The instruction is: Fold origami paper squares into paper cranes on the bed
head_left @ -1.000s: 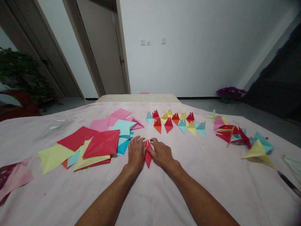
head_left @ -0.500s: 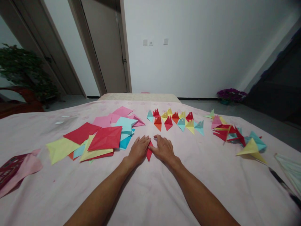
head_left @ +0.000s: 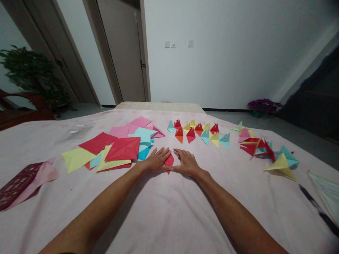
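Note:
A small red piece of folded paper [head_left: 168, 161] lies on the cloth between my hands, narrowing to a point toward me. My left hand [head_left: 158, 161] rests flat along its left side, fingers stretched out and thumb at the lower end. On the other side is my right hand [head_left: 187, 163], its thumb reaching the paper's lower tip and its fingers spread away from the thumb. Both thumb tips meet near that tip. Parts of the paper's edges are hidden under the left fingers. Beyond my hands stand rows of small folded paper birds [head_left: 190, 134] in red, yellow, orange and blue.
Left of my hands is a pile of coloured paper sheets [head_left: 123, 149]. To the right lie larger folded paper pieces [head_left: 256, 148] and a black pen-like object [head_left: 315, 204]. A dark red packet [head_left: 19, 183] sits far left on the pink tablecloth [head_left: 169, 215].
My hands have lowered toward the paper's near end, and the thumbs have slid to its tip. More of the red paper shows, looking wider. The view has shifted slightly.

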The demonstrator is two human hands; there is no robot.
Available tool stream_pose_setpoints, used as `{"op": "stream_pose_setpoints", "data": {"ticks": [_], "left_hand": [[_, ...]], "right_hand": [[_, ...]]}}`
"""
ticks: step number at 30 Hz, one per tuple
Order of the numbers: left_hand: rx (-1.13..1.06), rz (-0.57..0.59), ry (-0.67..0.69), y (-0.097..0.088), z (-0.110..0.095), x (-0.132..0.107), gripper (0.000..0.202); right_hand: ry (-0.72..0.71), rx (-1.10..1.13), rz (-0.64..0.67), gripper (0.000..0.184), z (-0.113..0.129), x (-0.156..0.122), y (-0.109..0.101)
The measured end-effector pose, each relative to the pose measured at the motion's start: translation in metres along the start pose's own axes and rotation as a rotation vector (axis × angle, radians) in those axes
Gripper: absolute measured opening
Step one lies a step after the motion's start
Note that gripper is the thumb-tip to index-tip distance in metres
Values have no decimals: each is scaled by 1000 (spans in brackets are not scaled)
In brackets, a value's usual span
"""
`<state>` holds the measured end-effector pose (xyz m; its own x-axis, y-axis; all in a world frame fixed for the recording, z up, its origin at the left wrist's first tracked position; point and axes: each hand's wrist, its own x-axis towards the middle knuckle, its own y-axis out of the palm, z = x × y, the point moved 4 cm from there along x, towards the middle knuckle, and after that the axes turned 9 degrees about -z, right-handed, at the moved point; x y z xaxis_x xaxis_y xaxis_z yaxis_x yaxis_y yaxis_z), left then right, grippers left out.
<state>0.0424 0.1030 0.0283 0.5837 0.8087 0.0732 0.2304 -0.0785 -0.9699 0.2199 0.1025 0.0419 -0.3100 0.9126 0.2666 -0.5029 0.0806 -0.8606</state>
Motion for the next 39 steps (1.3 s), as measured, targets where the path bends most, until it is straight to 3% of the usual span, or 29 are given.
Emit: {"op": "stream_pose_setpoints", "data": {"ticks": [3,7,11,15,24,27,33,39], "left_hand": [[-1,76,-7,-3,-3,2,110],[-19,82,-5,-2,-4,2,116],[-46,18,-15,0,-3,-2,115],[-57,-11,-25,0,-3,-4,116],[-175,-93,-3,0,5,-8,114],[-288,-131,21,-3,11,-11,102],[-606,-298,-6,-6,24,-13,48],[-676,-354,-21,-4,29,-11,31]], "right_hand": [[-69,167,96,92,-10,6,-5],[-167,479,151,52,-16,13,-10],[-254,360,96,26,-9,11,-9],[-256,244,89,26,-4,9,-8],[-244,229,140,27,-7,13,-6],[-225,232,139,27,-7,14,-6],[-193,206,164,28,-6,15,-7],[-229,159,117,28,-7,15,-4]]}}
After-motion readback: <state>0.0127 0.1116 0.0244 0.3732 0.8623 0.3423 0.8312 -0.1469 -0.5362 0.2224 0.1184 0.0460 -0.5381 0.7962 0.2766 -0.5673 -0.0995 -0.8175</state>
